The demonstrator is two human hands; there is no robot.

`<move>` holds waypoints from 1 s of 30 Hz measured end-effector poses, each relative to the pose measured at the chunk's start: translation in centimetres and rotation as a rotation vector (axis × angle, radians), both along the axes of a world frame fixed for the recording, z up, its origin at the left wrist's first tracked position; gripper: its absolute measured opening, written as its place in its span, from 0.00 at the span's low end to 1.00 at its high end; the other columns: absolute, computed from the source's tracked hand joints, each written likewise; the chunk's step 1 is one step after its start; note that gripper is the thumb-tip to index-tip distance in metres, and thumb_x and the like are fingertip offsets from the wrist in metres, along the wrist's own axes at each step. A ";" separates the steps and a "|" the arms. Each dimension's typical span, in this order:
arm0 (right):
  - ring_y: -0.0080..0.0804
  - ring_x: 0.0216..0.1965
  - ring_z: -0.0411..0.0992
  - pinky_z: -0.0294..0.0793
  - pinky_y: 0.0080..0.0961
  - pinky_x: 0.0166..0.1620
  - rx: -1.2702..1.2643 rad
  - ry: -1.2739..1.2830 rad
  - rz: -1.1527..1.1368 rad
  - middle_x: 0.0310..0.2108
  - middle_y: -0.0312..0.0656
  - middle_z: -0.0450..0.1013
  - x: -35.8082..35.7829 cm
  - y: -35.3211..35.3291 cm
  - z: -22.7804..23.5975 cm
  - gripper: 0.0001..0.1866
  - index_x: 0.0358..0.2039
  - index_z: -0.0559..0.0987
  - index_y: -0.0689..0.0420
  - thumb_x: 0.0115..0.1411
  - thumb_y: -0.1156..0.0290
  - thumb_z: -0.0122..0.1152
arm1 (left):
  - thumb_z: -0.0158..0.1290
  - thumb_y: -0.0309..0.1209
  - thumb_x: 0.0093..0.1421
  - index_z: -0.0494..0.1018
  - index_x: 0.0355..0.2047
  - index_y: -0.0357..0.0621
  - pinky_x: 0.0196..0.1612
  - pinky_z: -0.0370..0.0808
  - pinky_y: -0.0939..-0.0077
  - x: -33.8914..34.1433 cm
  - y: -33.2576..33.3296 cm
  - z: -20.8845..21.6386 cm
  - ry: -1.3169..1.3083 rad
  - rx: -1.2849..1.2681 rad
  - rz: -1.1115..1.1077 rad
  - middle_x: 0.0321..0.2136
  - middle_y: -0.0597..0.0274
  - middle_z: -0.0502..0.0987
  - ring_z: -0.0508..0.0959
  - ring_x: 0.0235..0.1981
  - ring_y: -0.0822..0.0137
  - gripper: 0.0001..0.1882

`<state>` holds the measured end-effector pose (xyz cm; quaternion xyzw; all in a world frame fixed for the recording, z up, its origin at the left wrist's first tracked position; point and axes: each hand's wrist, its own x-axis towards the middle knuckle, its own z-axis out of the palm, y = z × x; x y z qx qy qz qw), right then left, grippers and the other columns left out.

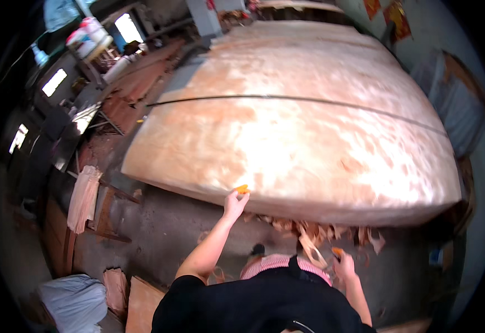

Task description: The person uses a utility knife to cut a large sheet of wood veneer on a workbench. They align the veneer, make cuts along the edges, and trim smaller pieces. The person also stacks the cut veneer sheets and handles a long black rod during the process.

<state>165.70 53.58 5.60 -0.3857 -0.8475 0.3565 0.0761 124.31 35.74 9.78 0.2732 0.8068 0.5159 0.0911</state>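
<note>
My left hand point(235, 204) is at the near edge of a broad, low stack of pale wood veneer sheets point(198, 144). Its fingers are drawn together, with a small orange piece point(242, 189) at their tips that touches the top sheet. Lower down, my right hand point(345, 266) hangs beside my body, fingers curled, and another small orange piece point(337, 251) shows there. Whether the orange pieces are held or worn on the fingers cannot be made out. A looped pale veneer strip point(311, 251) is just left of the right hand, apparently apart from it.
A thin dark bar point(309, 100) lies across the stack. Veneer scraps point(331, 230) litter the floor under its near edge. At left are a bundle of veneer point(84, 198) on a wooden frame and a grey plastic-wrapped bundle point(76, 302). Covered sheets point(459, 111) lean at the right wall.
</note>
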 end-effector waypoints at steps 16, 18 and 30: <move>0.41 0.24 0.72 0.69 0.32 0.29 -0.049 -0.203 0.031 0.17 0.43 0.71 -13.9 -5.7 4.6 0.10 0.34 0.76 0.53 0.51 0.69 0.50 | 0.43 0.35 0.55 0.64 0.46 0.33 0.41 0.67 0.68 -38.6 -11.3 47.3 0.883 0.287 0.857 0.35 0.49 0.72 0.72 0.37 0.56 0.21; 0.41 0.24 0.71 0.69 0.33 0.29 -0.071 -0.161 0.045 0.17 0.44 0.71 -15.6 -6.3 4.1 0.10 0.34 0.75 0.53 0.51 0.69 0.50 | 0.44 0.37 0.56 0.69 0.40 0.39 0.29 0.68 0.69 -43.8 -12.1 49.5 0.770 0.746 0.628 0.30 0.59 0.74 0.74 0.29 0.63 0.16; 0.47 0.25 0.70 0.68 0.38 0.28 -0.071 -0.155 -0.047 0.20 0.50 0.71 -18.9 -8.1 3.4 0.09 0.30 0.73 0.59 0.51 0.68 0.52 | 0.45 0.35 0.57 0.73 0.34 0.45 0.29 0.73 0.76 -47.5 -11.7 53.0 0.051 0.768 0.312 0.28 0.63 0.76 0.74 0.28 0.71 0.10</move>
